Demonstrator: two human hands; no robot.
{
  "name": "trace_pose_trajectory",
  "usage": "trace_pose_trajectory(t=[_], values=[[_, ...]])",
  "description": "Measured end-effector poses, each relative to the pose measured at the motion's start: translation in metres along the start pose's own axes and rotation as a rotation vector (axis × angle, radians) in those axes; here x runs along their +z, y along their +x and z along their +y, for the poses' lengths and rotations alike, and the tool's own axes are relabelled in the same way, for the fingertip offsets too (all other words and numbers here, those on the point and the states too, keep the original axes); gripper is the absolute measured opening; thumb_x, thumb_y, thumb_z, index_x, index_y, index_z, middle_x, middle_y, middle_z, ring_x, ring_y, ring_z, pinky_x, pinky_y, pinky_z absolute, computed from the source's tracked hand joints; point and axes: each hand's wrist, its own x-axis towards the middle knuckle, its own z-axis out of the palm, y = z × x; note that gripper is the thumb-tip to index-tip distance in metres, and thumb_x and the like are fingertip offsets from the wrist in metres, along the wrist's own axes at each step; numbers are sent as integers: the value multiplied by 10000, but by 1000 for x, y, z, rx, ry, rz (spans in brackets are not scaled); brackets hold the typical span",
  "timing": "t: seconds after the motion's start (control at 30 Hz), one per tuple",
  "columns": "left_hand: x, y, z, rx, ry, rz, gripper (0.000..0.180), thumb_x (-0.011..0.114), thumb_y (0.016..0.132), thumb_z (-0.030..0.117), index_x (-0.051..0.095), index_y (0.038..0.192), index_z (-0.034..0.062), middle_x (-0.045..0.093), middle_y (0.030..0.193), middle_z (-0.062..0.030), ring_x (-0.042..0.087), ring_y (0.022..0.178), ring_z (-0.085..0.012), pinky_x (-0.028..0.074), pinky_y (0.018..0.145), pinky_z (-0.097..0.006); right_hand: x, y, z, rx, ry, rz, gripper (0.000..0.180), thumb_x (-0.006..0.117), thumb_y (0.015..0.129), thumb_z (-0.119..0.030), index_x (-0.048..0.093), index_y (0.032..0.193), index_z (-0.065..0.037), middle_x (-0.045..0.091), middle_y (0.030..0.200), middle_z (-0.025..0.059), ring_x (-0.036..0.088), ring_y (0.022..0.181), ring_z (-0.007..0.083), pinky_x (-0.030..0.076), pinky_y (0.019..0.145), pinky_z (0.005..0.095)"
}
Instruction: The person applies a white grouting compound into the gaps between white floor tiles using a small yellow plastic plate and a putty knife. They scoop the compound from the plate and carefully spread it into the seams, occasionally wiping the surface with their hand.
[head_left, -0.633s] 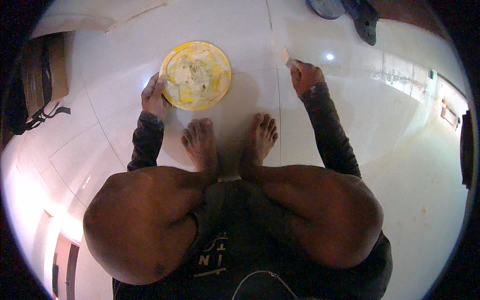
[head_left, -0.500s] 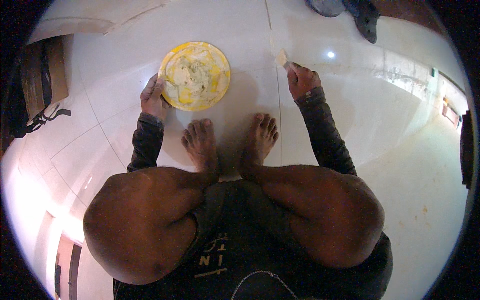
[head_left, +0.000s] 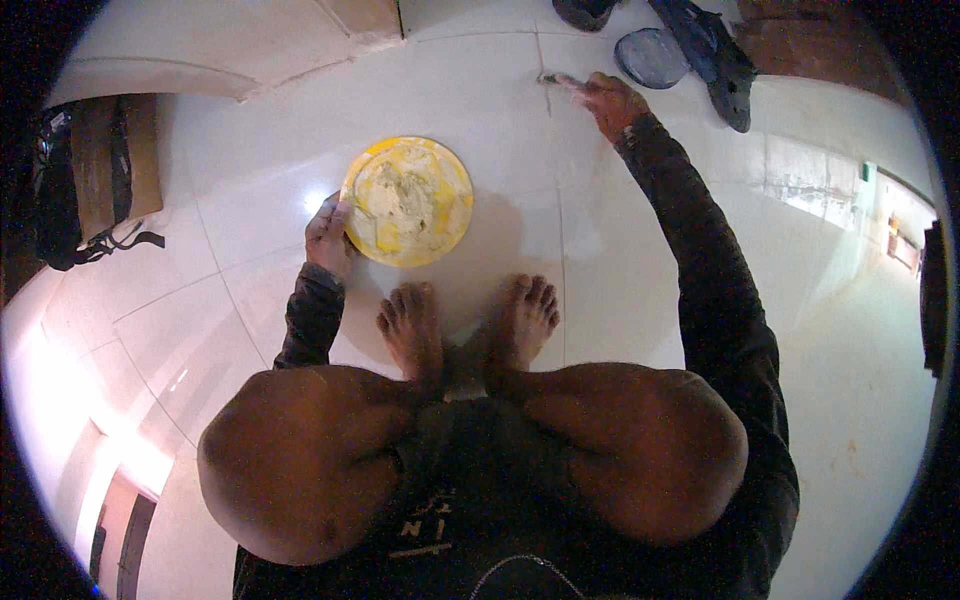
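At the left, a round yellow lid-like plate (head_left: 459,235) carries a mound of pale paste (head_left: 402,195), smeared over most of its face. My left hand (head_left: 329,236) grips the plate's left rim, fingers closed on its edge. Out ahead on the right, my right hand (head_left: 612,104) is closed around a small putty knife (head_left: 566,80). Its blade tip lies at a joint line (head_left: 547,95) between the pale floor tiles; whether paste is on the blade is hard to make out.
Just beyond my right hand lie a round greyish disc (head_left: 650,58) and dark footwear (head_left: 712,70). A cardboard box (head_left: 130,150) with a black strap stands far left. A pale wall base (head_left: 240,60) runs along the back left. My bare feet (head_left: 411,325) are behind the plate.
My right hand has reached farther away with the putty knife, toward the far end of the tile joint. The view has shifted, showing more floor ahead. My left hand still holds the plate.
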Motion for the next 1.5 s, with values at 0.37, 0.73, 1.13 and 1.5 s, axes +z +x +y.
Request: trace_pose_trajectory(t=[0.37,0.73,1.13,1.5], values=[[13,-11,17,9,164,-2,419,523,1000,217,535,1311,-64,595,1285,-132,557,1183,-220,436,1026,-366,-7,-63,14,452,562,326,352,606,933,-99,619,1284,-124,662,892,129,635,745,329,546,734,372],[11,-14,13,-71,26,55,433,568,983,217,486,1313,-52,613,1250,-173,622,1121,-271,527,965,-423,-46,-53,-5,351,521,29,422,586,905,-44,615,1317,-131,559,854,131,580,751,304,510,732,369],[29,-15,23,-72,-32,42,423,569,982,188,481,1320,-50,584,1284,-179,601,1156,-270,522,975,-442,18,5,42,160,197,223,367,569,967,-195,599,1332,-168,688,1132,167,656,1054,363,528,916,420],[16,-12,14,-83,-31,37,454,585,986,220,486,1336,-52,606,1264,-151,617,1126,-248,519,976,-410,9,53,30,-19,-67,42,576,593,909,-109,483,1436,-311,636,1118,116,662,972,311,565,855,382]])
